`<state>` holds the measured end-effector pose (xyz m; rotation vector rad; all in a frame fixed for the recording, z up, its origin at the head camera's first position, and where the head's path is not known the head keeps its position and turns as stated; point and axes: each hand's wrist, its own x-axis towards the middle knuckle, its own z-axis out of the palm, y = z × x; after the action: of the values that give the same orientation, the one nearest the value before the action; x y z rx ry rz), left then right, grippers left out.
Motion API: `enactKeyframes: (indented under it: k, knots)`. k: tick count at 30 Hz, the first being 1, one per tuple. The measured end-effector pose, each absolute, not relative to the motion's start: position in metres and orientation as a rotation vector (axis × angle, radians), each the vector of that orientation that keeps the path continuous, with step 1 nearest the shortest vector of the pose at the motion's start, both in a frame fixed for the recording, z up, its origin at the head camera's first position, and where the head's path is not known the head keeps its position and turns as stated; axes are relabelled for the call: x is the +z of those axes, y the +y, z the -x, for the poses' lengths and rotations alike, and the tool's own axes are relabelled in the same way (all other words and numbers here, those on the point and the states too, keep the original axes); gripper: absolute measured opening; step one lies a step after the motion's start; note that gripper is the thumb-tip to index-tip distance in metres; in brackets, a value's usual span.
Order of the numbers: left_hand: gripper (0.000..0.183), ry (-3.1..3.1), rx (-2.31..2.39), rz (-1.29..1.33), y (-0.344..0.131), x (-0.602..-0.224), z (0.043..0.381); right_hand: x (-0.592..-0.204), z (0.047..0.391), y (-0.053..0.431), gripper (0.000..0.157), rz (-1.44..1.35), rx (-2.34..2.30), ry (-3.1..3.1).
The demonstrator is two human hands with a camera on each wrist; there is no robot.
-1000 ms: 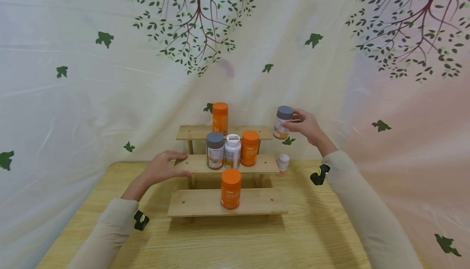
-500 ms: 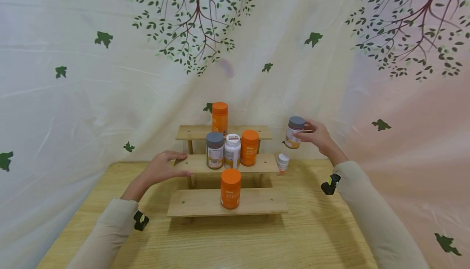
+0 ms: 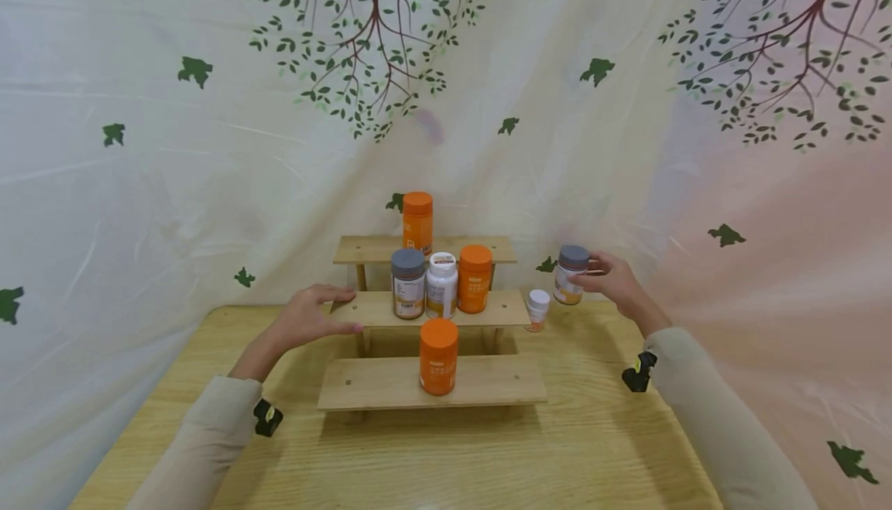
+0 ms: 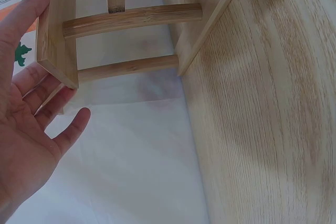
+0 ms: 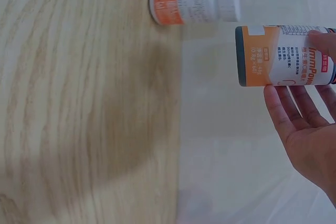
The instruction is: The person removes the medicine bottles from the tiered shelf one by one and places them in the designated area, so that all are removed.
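My left hand (image 3: 313,315) grips the left end of the middle board of a three-step wooden display stand (image 3: 432,382). In the left wrist view the thumb and fingers (image 4: 44,100) lie on opposite edges of the board. To the right of the stand, my right hand (image 3: 616,284) holds a grey-capped supplement bottle (image 3: 571,278) upright, between thumb and fingertips. Its orange-and-white label faces the right wrist view. Near it, a small white-capped bottle (image 5: 191,2) stands on the table beside the stand.
On the middle board stand a grey-capped bottle (image 3: 408,285), a white bottle (image 3: 442,289) and an orange bottle (image 3: 475,282). Another orange bottle (image 3: 418,220) is on the top board, and one more orange bottle (image 3: 438,359) on the lowest. A leaf-patterned curtain (image 3: 279,146) hangs behind the table (image 3: 418,463).
My right hand has carried the grey-capped bottle right and downward, from beside the top board to near the table's back edge. The left hand has stayed on the middle board.
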<state>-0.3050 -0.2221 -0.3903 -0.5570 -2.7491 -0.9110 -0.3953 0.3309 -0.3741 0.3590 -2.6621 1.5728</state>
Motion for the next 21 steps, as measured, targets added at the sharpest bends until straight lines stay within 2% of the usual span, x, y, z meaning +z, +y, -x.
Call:
enactKeyframes:
  k: [21]
  knots:
    - [0.071,-2.759,-0.886,0.557,-0.224,-0.392,0.307,-0.414,0.390,0.337,0.069,-0.329,1.609,-2.676]
